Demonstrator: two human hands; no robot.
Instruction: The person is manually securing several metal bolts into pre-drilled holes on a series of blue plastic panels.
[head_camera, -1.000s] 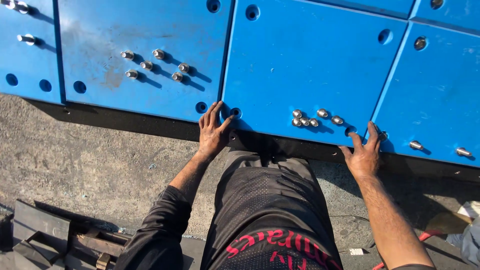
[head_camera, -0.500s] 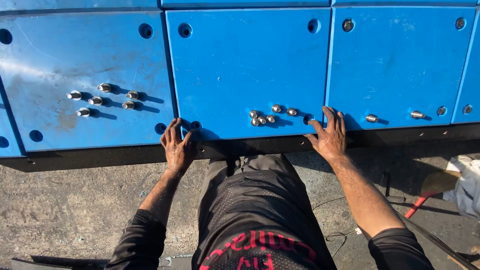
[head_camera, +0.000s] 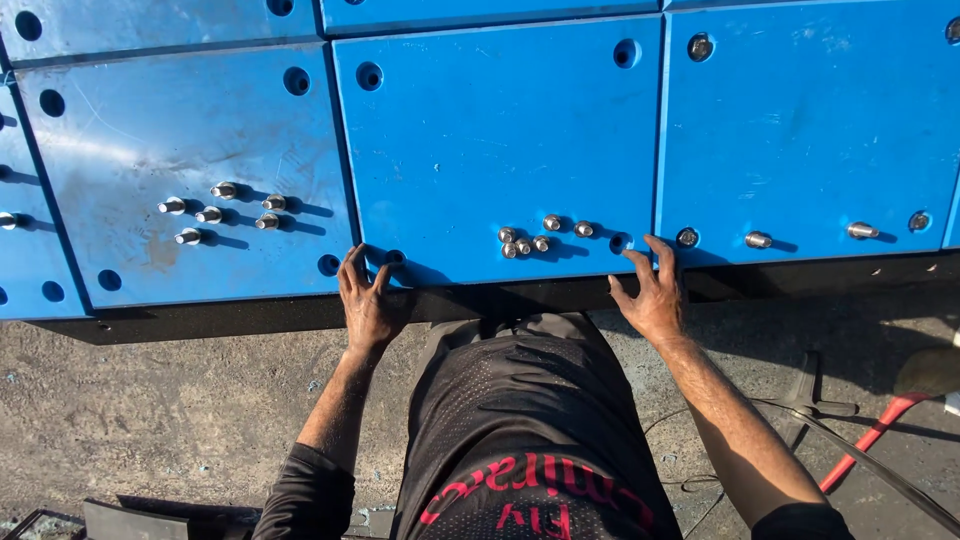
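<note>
Sunlit rough concrete ground (head_camera: 150, 420), red hose (head_camera: 870, 440) at right

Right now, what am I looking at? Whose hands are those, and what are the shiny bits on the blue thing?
The camera sits on a person's head and looks down, so you see their own body and arms. Their left hand and right hand rest on the near edge of a big blue panel, fingers spread. Neither hand holds anything. The shiny bits are metal bolts lying loose on the panel between the hands, with another bunch on the next panel to the left. The round dark spots are holes. Below is rough concrete ground with a red hose.
</note>
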